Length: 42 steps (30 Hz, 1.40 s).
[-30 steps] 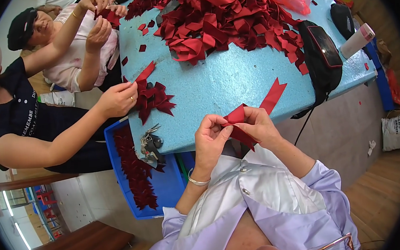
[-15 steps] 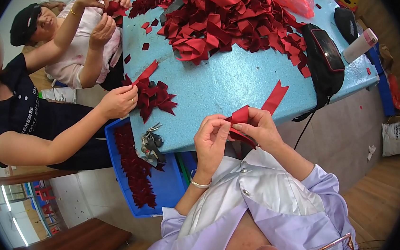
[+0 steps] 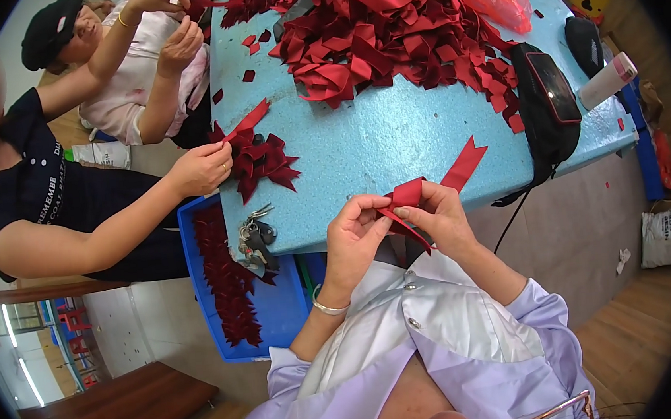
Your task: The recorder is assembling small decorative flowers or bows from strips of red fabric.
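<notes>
L hand (image 3: 360, 231) & R hand (image 3: 441, 214) both pinching folded red ribbon (image 3: 407, 193) at table's (image 3: 377, 142) 6 o'clock edge, tail twd 2. Prob. best: keep L pinch firm, R thumb pressing fold flat, tail untwisted.

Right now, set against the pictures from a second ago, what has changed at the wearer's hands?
The red ribbon has turned slightly: its lower end, broader before, now shows as a narrow strip. Nothing was visibly taken or released; the left hand and right hand still pinch it. The keys and black bag stayed put; the view shifted slightly.
</notes>
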Tool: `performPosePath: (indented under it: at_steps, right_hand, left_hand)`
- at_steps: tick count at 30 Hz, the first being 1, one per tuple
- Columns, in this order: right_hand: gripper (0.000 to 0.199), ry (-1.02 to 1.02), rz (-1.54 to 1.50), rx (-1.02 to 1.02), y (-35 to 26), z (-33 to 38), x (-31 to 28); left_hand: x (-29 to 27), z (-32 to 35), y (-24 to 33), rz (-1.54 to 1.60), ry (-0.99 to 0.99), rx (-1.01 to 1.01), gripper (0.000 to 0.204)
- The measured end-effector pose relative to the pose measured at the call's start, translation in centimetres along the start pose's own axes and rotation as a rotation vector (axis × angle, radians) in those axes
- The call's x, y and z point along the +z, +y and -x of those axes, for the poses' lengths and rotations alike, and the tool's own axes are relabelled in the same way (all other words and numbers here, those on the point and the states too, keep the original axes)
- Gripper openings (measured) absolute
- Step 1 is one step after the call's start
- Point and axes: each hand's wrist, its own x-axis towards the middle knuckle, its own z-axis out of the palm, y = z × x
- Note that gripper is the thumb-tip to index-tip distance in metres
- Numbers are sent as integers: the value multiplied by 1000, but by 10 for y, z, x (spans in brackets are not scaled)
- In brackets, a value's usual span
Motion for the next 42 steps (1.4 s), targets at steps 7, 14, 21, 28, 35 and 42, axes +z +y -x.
performPosePath:
  at_steps: [7, 14, 21, 28, 35, 42]
  right_hand:
    - [16, 64, -154, -8, 7, 2, 7]
    - [18, 18, -116, -29, 9, 3, -2]
    - [22, -30, -173, 22, 8, 4, -6]
    - [22, -110, -115, 57, 2, 1, -11]
    - [22, -26, -126, -6, 0, -1, -11]
    - [21, -2, -116, -57, 1, -6, -10]
  left_hand:
    - [11, -1, -8, -22, 84, 76, 32]
    - [13, -4, -11, -26, 153, -5, 37]
    - [9, -5, -13, -209, 55, 146, 35]
    - [2, -6, -7, -294, 38, 104, 35]
    - [13, -2, 5, 268, 84, -157, 39]
    - [26, -10, -2, 463, 195, -253, 31]
